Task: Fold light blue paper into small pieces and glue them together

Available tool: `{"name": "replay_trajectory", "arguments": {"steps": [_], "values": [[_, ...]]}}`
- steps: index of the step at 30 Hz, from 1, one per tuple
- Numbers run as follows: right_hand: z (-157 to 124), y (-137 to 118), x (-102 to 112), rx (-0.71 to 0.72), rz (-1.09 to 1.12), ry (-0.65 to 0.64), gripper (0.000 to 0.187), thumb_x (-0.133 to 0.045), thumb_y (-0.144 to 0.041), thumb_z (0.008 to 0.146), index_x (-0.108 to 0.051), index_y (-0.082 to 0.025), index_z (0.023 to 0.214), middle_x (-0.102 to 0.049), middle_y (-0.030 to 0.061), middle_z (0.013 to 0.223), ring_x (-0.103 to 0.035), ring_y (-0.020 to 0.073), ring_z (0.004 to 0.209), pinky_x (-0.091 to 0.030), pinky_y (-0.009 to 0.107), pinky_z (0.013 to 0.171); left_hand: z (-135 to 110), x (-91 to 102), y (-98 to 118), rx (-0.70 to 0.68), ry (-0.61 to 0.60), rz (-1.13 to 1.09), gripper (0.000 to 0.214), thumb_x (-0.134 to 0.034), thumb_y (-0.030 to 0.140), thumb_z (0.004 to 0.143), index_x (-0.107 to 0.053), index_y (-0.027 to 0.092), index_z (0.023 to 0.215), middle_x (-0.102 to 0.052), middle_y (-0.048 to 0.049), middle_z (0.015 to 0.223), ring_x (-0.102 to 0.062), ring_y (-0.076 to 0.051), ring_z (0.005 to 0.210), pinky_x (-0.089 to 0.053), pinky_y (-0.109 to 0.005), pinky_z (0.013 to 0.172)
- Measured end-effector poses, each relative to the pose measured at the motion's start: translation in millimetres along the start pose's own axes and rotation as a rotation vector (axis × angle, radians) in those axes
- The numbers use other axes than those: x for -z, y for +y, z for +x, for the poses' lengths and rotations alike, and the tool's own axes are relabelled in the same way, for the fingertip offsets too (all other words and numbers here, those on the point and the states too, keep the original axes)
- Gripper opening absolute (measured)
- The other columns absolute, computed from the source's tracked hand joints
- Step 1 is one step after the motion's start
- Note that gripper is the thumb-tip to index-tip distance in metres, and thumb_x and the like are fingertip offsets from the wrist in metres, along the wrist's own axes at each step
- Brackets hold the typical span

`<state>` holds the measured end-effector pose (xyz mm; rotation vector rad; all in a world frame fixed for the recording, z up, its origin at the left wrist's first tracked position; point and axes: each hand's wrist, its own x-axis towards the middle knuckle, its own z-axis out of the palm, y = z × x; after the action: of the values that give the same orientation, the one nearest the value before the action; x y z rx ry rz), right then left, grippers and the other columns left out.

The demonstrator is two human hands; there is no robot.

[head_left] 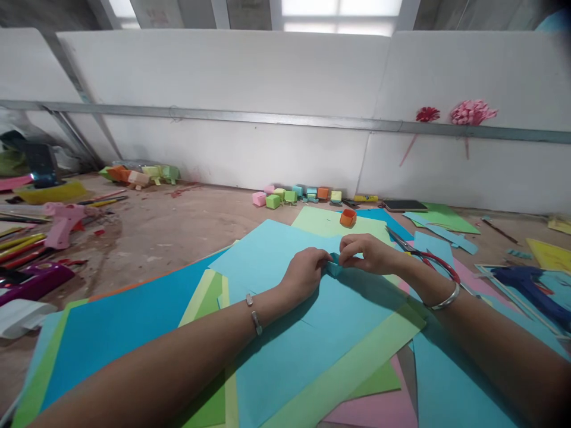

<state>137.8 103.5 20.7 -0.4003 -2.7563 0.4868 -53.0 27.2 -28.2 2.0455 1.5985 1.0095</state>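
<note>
A small folded piece of blue paper (333, 266) sits between my two hands, just above a large light blue sheet (285, 321). My left hand (306, 271) pinches its left side with thumb and forefinger. On its other side, my right hand (366, 253) has its fingers curled together at the piece's upper edge. Part of the folded paper is hidden by the fingertips. Beyond the hands lies an orange folded paper box (348, 217) on a pale green sheet. Red-handled scissors (423, 254) lie partly behind my right forearm.
Small coloured paper boxes (297, 195) line the wall. At left are a pink glue gun (65, 224), pencils and a purple tool (38, 280). A blue glue gun (529, 291) rests at right, with a dark phone (405, 205) near the wall. Coloured sheets overlap underneath.
</note>
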Motion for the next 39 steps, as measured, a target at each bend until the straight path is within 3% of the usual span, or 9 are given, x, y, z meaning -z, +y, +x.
{"name": "replay_trajectory", "arguments": {"steps": [5, 13, 26, 35, 39], "values": [[1, 0, -5, 0.012, 0.017, -0.005, 0.005, -0.07, -0.02, 0.079, -0.074, -0.017, 0.078, -0.054, -0.0001, 0.072, -0.053, 0.0119, 0.066, -0.043, 0.024, 0.063, -2, 2.2, 2, -0.031, -0.023, 0.011, 0.034, -0.05, 0.004, 0.079, -0.076, 0.021, 0.091, -0.069, -0.0053, 0.083, -0.059, -0.02, 0.078, -0.044, -0.029, 0.075], [1, -1, -4, 0.069, 0.051, -0.041, 0.011, -0.065, -0.016, 0.083, -0.074, -0.019, 0.078, -0.053, -0.0003, 0.073, -0.053, 0.0118, 0.069, -0.044, 0.024, 0.066, -3, 2.3, 0, -0.085, -0.069, 0.012, 0.036, -0.049, 0.004, 0.079, -0.078, 0.023, 0.09, -0.063, -0.0033, 0.076, -0.057, -0.018, 0.073, -0.043, -0.028, 0.07], [1, 3, -5, 0.104, 0.048, -0.003, 0.019, -0.065, -0.029, 0.086, -0.074, -0.019, 0.073, -0.059, 0.0034, 0.075, -0.055, 0.014, 0.069, -0.046, 0.026, 0.065, -2, 4.0, 2, -0.045, -0.103, 0.054, 0.036, -0.048, 0.003, 0.076, -0.074, 0.022, 0.091, -0.067, -0.001, 0.08, -0.059, -0.017, 0.076, -0.043, -0.027, 0.071], [2, 0, -8, 0.047, -0.017, 0.019, 0.003, -0.07, -0.018, 0.078, -0.069, -0.018, 0.075, -0.059, 0.0021, 0.075, -0.054, 0.0136, 0.068, -0.044, 0.026, 0.064, -6, 8.8, 11, -0.067, -0.125, 0.059, 0.014, -0.063, 0.018, 0.077, -0.071, 0.021, 0.088, -0.056, 0.002, 0.07, -0.054, -0.015, 0.068, -0.04, -0.026, 0.066], [2, -2, -6, 0.007, -0.049, 0.001, 0.006, -0.071, -0.017, 0.076, -0.065, -0.017, 0.074, -0.058, 0.0006, 0.072, -0.053, 0.0135, 0.067, -0.042, 0.026, 0.063, -9, 9.5, 15, -0.091, -0.119, 0.079, 0.008, -0.068, 0.023, 0.076, -0.07, 0.019, 0.084, -0.052, 0.0021, 0.07, -0.052, -0.014, 0.068, -0.038, -0.025, 0.063]]}}
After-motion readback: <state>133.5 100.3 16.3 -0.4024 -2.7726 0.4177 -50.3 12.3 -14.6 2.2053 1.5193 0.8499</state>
